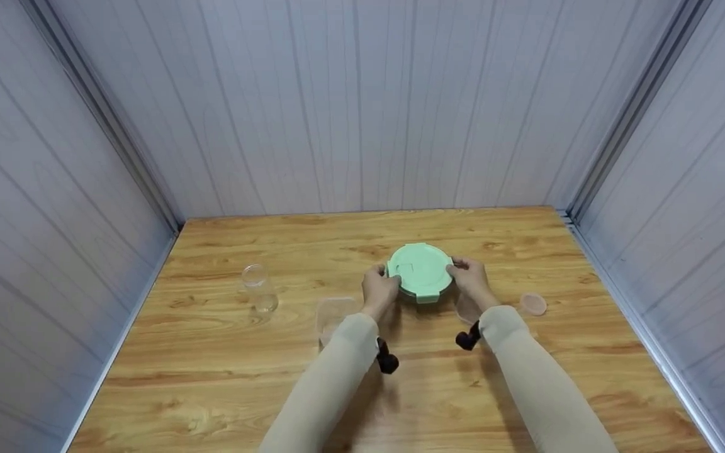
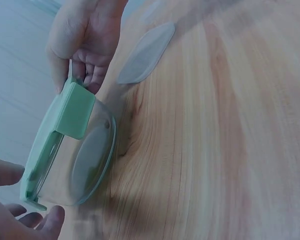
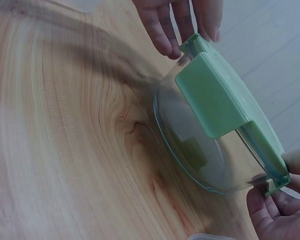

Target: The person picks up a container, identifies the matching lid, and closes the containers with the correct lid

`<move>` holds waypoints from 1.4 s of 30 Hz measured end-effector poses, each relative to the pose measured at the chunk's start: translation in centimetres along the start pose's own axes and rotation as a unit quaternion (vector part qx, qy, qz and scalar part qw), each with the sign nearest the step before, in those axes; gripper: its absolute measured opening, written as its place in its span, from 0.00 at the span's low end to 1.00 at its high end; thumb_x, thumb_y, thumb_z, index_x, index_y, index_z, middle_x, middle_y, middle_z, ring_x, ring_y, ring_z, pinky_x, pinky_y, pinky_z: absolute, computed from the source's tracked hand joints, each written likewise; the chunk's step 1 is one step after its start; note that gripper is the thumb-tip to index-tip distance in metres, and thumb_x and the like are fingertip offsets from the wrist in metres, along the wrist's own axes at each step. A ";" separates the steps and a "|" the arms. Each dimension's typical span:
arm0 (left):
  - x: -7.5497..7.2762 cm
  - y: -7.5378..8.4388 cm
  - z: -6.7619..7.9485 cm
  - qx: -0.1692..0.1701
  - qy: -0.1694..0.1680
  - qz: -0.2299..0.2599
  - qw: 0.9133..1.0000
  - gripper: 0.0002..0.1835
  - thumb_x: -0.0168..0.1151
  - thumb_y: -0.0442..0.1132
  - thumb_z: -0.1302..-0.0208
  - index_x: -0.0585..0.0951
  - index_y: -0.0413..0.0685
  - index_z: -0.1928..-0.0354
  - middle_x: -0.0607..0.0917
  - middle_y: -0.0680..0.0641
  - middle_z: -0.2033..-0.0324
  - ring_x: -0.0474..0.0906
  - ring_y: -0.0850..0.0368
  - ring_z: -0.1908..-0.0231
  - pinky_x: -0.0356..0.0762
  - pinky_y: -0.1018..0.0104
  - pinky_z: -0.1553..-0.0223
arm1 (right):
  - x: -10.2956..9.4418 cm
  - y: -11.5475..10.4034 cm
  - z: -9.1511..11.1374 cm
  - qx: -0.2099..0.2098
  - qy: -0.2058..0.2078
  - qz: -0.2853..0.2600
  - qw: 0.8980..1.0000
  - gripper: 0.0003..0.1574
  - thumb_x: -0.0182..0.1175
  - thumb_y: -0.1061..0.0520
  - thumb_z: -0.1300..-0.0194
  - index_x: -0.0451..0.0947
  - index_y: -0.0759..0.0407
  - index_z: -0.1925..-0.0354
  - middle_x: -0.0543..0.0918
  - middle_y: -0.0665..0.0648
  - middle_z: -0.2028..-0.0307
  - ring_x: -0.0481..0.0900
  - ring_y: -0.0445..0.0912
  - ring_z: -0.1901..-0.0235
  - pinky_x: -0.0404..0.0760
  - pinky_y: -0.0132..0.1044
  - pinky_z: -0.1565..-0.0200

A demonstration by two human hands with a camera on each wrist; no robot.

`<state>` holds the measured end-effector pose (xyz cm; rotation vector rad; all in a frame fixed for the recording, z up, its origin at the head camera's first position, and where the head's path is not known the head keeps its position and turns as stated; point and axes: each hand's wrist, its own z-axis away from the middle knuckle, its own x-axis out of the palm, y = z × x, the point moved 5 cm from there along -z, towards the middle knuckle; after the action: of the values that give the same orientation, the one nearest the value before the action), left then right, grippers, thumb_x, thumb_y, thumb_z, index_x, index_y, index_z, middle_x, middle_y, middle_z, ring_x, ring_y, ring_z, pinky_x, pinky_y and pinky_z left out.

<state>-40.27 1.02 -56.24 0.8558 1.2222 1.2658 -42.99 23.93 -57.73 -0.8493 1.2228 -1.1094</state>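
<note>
A round glass food container (image 2: 92, 160) with a mint-green clip lid (image 1: 422, 270) is between my two hands, its base right at the wooden table. My left hand (image 1: 380, 290) grips the left side of the lid's edge, thumb on top and fingers below the side clip. On the opposite side my right hand (image 1: 468, 280) pinches the rim the same way, with fingertips at the clip (image 3: 275, 185). The front clip flap (image 3: 210, 95) tilts outward from the glass wall in the right wrist view.
A clear glass jar (image 1: 260, 289) stands to the left on the table (image 1: 211, 377). A clear rectangular piece (image 1: 335, 305) is partly behind my left forearm, another clear piece (image 1: 466, 309) beneath my right wrist. A small round translucent lid (image 1: 533, 304) lies farther right. Panelled walls (image 1: 362, 107) enclose the table.
</note>
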 end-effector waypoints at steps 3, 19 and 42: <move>-0.1 0.2 0.7 -0.006 -0.003 -0.015 1.000 0.29 0.61 0.33 0.24 0.73 0.32 0.24 0.76 0.33 0.26 0.71 0.38 0.23 0.77 0.48 0.26 | -0.1 0.3 -0.1 -0.001 0.003 0.004 1.000 0.34 0.52 0.57 0.14 0.63 0.73 0.21 0.70 0.75 0.24 0.68 0.66 0.24 0.71 0.56 0.22; -1.2 1.6 2.5 0.046 -0.030 -0.006 0.998 0.28 0.65 0.35 0.27 0.75 0.29 0.29 0.81 0.32 0.33 0.78 0.38 0.31 0.83 0.51 0.34 | 0.2 -0.2 -0.2 0.002 0.001 -0.002 1.000 0.33 0.51 0.57 0.13 0.63 0.72 0.21 0.70 0.74 0.25 0.69 0.65 0.24 0.72 0.55 0.23; -3.5 1.7 4.2 0.085 -0.094 0.010 0.992 0.27 0.67 0.35 0.26 0.77 0.33 0.29 0.80 0.33 0.31 0.76 0.33 0.31 0.84 0.49 0.36 | 0.1 0.0 -0.1 -0.002 -0.004 0.024 1.000 0.34 0.51 0.56 0.14 0.62 0.71 0.20 0.69 0.74 0.23 0.66 0.66 0.22 0.71 0.56 0.22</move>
<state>-36.15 -1.50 -53.11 1.0888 1.1836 1.0794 -43.05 23.83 -57.79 -0.8225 1.2329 -1.0644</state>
